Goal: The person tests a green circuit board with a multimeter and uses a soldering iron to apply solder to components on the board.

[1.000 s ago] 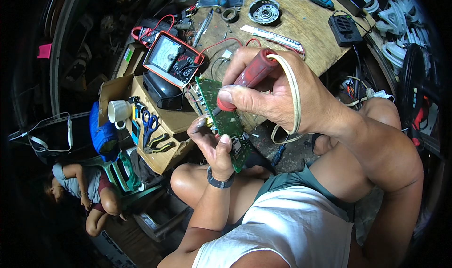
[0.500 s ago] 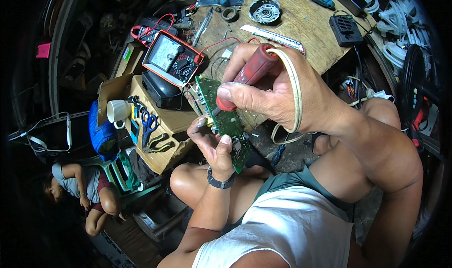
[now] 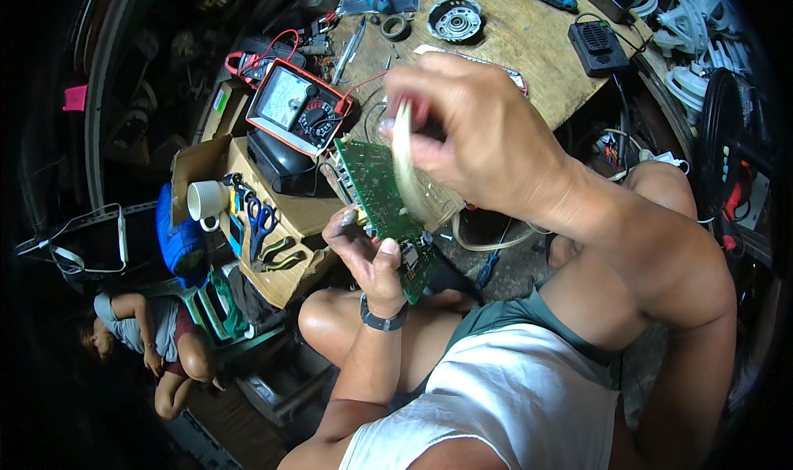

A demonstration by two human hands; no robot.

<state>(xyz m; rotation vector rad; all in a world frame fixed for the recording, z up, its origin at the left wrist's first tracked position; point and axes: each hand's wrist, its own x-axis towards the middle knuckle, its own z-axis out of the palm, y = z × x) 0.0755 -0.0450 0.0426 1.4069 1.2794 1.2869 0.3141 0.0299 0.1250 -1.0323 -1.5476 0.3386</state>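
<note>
My left hand point(image 3: 369, 263) pinches a green circuit board point(image 3: 382, 191) by its lower left edge, thumb across its face. The board stands tilted, with small solder points and chips on the side toward me and taller parts along its left edge. Above the board's upper right side, my right hand point(image 3: 471, 119), smeared by motion, is closed round the red handle of a soldering iron point(image 3: 419, 111). Its cream cord point(image 3: 405, 168) hangs in front of the board and loops below my wrist. The iron's tip cannot be made out.
An analog multimeter point(image 3: 297, 106) with red leads lies left of the wooden table point(image 3: 537, 36). A cardboard box point(image 3: 301, 276) holds blue-handled scissors point(image 3: 260, 216), pliers and a white mug point(image 3: 206, 201). A metal rotor-like disc point(image 3: 454, 20) sits on the table. Another person point(image 3: 153, 329) is at lower left.
My right hand has turned and lifted the soldering iron away from the board's face. The cord has swung left across the board. My left hand still holds the board in nearly the same place.
</note>
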